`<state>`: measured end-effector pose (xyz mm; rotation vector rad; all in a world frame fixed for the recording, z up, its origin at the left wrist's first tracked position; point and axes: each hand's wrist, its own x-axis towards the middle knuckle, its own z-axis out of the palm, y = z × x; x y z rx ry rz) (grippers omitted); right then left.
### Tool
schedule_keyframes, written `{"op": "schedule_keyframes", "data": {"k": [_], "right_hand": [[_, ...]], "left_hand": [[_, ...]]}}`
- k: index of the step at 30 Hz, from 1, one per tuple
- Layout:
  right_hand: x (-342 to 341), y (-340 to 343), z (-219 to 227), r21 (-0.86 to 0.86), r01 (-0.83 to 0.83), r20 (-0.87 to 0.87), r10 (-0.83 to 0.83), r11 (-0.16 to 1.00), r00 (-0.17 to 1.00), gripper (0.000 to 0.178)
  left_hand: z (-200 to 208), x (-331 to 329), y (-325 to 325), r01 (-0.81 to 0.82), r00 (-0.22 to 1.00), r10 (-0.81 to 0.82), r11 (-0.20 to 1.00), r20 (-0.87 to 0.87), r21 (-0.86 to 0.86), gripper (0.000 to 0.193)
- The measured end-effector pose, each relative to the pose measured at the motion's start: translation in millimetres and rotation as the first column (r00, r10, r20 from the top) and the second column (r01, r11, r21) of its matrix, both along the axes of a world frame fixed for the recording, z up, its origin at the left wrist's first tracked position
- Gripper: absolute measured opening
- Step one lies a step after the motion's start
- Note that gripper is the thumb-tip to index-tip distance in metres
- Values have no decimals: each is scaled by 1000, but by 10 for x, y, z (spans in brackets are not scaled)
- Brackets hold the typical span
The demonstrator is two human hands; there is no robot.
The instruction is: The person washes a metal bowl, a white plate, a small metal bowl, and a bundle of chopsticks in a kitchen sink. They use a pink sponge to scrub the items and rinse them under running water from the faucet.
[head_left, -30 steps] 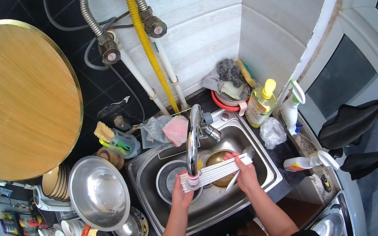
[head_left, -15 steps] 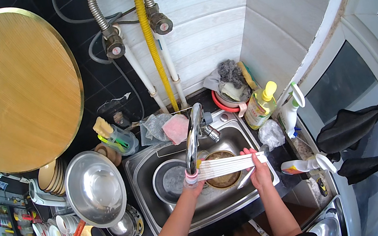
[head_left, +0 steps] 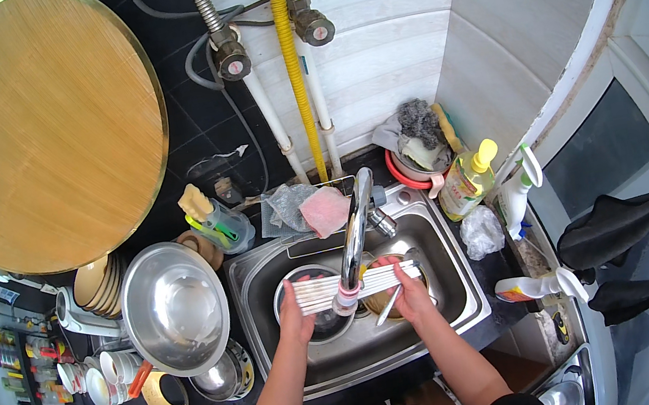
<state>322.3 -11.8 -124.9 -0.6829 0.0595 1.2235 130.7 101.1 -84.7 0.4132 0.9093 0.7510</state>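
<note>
A bundle of several white chopsticks lies level across the sink, under the mouth of the chrome faucet. My left hand grips its left end and my right hand grips its right end. One chopstick slants out of the bundle toward me beside my right hand. The faucet hides the bundle's middle. Below my left hand sits a round metal basin. A brownish pan in the sink is partly covered by the chopsticks and my right hand.
Left of the sink stand a large steel bowl, stacked white bowls and a cup of brushes. A pink cloth lies behind the sink. On the right are a yellow-capped bottle and spray bottles.
Both hands and the chopsticks have moved left relative to the sink. The faucet mouth is now over the bundle's middle instead of near its left end. The whole view has shifted slightly.
</note>
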Motion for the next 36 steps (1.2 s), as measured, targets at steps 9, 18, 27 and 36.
{"op": "schedule_keyframes", "data": {"k": [9, 18, 27, 36], "right_hand": [[-502, 292, -278, 45, -224, -162, 229, 974, 960, 31], [-711, 319, -20, 103, -368, -124, 379, 924, 917, 37], [-650, 288, -73, 91, -421, 19, 421, 902, 907, 37], [-443, 235, -351, -83, -232, 126, 242, 969, 962, 26]], "left_hand": [[275, -608, -141, -197, 979, 201, 975, -24, 101, 55], [97, -1042, -318, -271, 963, 270, 961, 23, 63, 48], [-164, -1084, -428, -320, 947, 321, 941, -8, -114, 48], [-277, -799, -227, -128, 992, 129, 988, 12, -92, 38]]}}
